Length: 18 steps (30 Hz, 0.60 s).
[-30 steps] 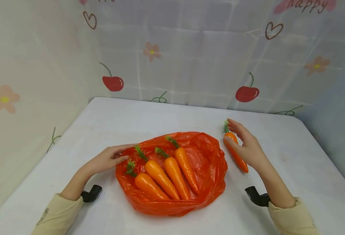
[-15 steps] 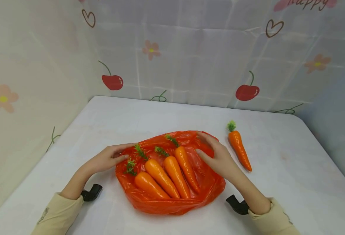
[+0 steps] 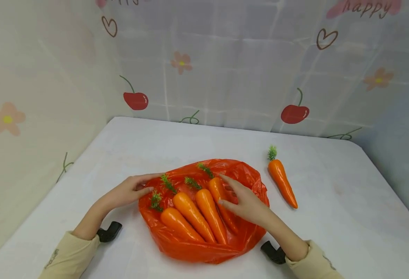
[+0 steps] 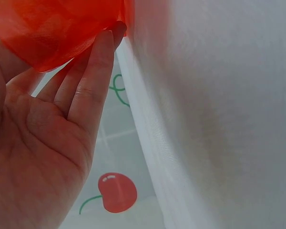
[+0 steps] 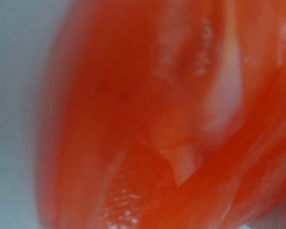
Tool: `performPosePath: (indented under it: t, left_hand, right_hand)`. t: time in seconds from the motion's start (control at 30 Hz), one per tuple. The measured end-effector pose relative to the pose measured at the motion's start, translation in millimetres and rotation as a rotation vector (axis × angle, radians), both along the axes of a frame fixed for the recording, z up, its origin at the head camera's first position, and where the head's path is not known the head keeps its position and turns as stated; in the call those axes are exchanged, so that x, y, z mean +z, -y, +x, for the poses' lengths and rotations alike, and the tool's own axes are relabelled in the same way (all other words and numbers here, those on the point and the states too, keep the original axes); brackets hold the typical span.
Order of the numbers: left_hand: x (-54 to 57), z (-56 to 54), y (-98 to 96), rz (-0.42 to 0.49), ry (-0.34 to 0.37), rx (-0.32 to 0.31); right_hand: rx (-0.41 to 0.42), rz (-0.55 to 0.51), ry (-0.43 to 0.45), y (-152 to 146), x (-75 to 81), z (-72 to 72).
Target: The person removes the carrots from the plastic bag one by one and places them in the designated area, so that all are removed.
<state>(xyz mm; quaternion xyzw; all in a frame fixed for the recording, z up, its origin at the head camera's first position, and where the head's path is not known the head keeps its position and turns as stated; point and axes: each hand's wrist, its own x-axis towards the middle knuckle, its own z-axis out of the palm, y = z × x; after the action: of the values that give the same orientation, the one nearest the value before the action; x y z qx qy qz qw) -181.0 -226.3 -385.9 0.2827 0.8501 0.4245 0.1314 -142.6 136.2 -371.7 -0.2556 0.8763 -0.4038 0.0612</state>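
Observation:
Several orange carrots with green tops lie side by side in a red plastic bag, its mouth spread wide. Along the bag's left rim rests my left hand, fingers extended and thumb apart. The left wrist view shows those fingers nearly straight against the red film. My right hand is over the bag's right part, thumb and fingertips right at the rightmost carrot, which it partly covers. Blurred red plastic fills most of the right wrist view.
Another carrot lies on the white table, right of the bag. A printed cloth hangs behind the table. Black wrist mounts stick out from both beige sleeves.
My right hand has moved left, away from the loose carrot and over the bag to the rightmost carrot inside. My left hand stays at the rim.

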Motion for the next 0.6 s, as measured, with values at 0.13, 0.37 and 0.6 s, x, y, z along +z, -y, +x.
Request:
performPosePath:
  t: [0.13,0.37,0.6]
  left_hand:
    - [-0.4,1.6,0.0,-0.005,0.000,-0.003]
    - [-2.2,5.5,0.8,0.007,-0.004,-0.002]
    - [0.5,5.7,0.2,0.005,-0.027,-0.010]
  right_hand:
    - [0.025,0.019,0.027,0.5,-2.6,1.0]
    - [0.037,0.061,0.066,2.1,-7.3,-0.3]
    - [0.045,0.084,0.070,1.1,-7.1,-3.1]
